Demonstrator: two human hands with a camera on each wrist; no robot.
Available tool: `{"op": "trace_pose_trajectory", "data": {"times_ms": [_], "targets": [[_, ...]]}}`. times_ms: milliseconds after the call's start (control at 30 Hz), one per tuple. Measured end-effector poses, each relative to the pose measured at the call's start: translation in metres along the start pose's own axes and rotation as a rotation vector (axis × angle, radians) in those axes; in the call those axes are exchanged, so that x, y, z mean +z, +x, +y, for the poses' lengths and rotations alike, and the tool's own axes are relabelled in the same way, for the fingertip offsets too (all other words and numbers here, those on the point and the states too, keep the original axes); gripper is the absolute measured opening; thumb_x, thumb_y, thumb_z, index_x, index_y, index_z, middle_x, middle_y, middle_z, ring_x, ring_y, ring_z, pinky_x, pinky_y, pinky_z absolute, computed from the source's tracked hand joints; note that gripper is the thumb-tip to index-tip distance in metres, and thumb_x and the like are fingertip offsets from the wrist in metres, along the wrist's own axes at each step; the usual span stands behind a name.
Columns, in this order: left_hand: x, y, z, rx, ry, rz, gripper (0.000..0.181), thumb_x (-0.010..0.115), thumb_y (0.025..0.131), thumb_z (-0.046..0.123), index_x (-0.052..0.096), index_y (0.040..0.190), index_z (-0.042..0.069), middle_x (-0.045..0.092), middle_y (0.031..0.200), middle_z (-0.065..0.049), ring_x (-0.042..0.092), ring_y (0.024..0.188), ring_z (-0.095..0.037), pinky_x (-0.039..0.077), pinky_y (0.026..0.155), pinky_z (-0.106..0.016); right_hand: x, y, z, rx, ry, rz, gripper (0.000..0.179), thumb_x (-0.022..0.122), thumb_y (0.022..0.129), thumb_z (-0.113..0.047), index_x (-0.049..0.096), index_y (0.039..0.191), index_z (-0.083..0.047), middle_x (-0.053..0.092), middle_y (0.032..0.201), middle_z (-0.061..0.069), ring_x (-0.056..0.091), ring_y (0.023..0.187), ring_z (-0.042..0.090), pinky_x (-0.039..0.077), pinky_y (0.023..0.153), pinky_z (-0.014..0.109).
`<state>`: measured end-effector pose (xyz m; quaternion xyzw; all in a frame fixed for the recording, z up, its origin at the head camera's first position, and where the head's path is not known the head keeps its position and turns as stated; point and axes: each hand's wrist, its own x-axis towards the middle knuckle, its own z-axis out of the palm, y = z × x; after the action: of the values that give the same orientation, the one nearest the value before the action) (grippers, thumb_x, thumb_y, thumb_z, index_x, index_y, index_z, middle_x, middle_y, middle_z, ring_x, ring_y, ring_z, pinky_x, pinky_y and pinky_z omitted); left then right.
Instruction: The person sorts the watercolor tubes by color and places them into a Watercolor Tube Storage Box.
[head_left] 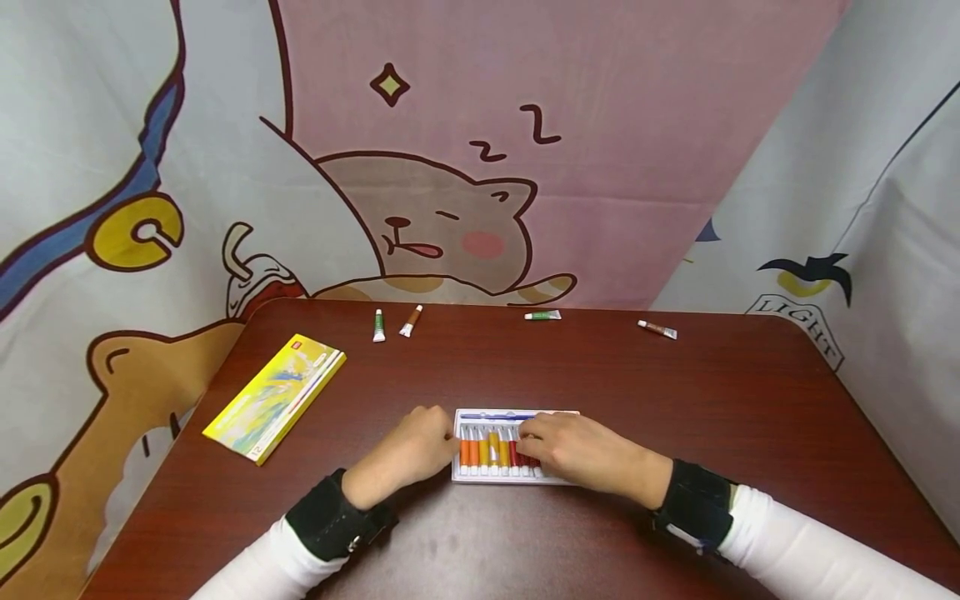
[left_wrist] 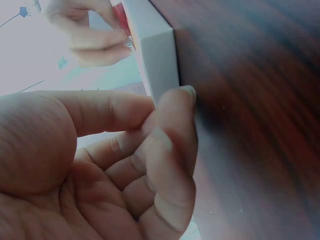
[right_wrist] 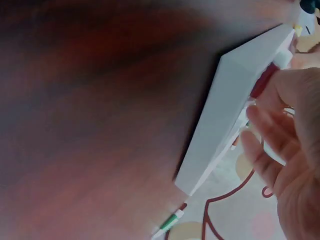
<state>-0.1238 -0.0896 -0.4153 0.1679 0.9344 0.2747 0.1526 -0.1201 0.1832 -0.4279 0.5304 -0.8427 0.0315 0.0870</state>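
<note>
A white plastic tray lies in front of me in the head view, holding a row of paint tubes from orange through yellow to red. Along its far side runs a thin blue stick. My left hand pinches the tray's left end between thumb and curled fingers. Over the right half of the tray, my right hand pinches a dark red paint tube with thumb and forefinger; its other fingers are loosely bent. That hand hides the tray's right end in the head view.
A yellow printed box lies at the table's left. Near the far edge are loose paint tubes: a green tube and a brown tube at left, another green tube further right, another brown tube beyond. A printed cloth hangs behind.
</note>
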Motion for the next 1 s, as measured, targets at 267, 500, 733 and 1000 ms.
{"op": "trace_pose_trajectory", "data": {"times_ms": [267, 500, 733, 1000], "targets": [[0.001, 0.001, -0.001, 0.007, -0.002, 0.006, 0.051, 0.067, 0.095, 0.008, 0.043, 0.051, 0.017, 0.028, 0.051, 0.012, 0.031, 0.047, -0.009, 0.027, 0.047, -0.026, -0.007, 0.003, -0.013, 0.608, 0.365, 0.095, 0.012, 0.077, 0.087, -0.010, 0.075, 0.076, -0.015, 0.057, 0.065, -0.014, 0.042, 0.056, 0.001, 0.037, 0.049, 0.023], [0.000, 0.000, 0.000, 0.006, -0.001, 0.008, 0.051, 0.067, 0.094, 0.005, 0.043, 0.051, 0.017, 0.027, 0.050, 0.012, 0.031, 0.047, -0.009, 0.027, 0.047, -0.026, -0.009, 0.003, -0.021, 0.801, 0.560, 0.000, 0.038, 0.081, 0.089, -0.024, 0.063, 0.055, -0.025, 0.038, 0.049, -0.022, 0.034, 0.047, 0.000, 0.021, 0.045, 0.023], [0.006, 0.005, -0.012, 0.061, -0.021, 0.025, 0.050, 0.066, 0.094, 0.009, 0.043, 0.051, 0.018, 0.028, 0.052, 0.012, 0.030, 0.047, -0.009, 0.027, 0.047, -0.026, -0.008, 0.003, -0.026, 0.830, 0.567, -0.007, 0.033, 0.081, 0.088, -0.020, 0.067, 0.058, -0.024, 0.045, 0.050, -0.021, 0.040, 0.049, 0.003, 0.028, 0.045, 0.026], [-0.001, -0.001, 0.002, 0.001, -0.016, 0.001, 0.050, 0.067, 0.094, 0.005, 0.044, 0.051, 0.016, 0.029, 0.052, 0.011, 0.031, 0.047, -0.009, 0.027, 0.047, -0.025, -0.006, 0.006, -0.029, 0.863, 0.539, 0.010, 0.035, 0.082, 0.087, -0.018, 0.064, 0.057, -0.023, 0.047, 0.051, -0.018, 0.043, 0.051, 0.005, 0.031, 0.045, 0.027]]}}
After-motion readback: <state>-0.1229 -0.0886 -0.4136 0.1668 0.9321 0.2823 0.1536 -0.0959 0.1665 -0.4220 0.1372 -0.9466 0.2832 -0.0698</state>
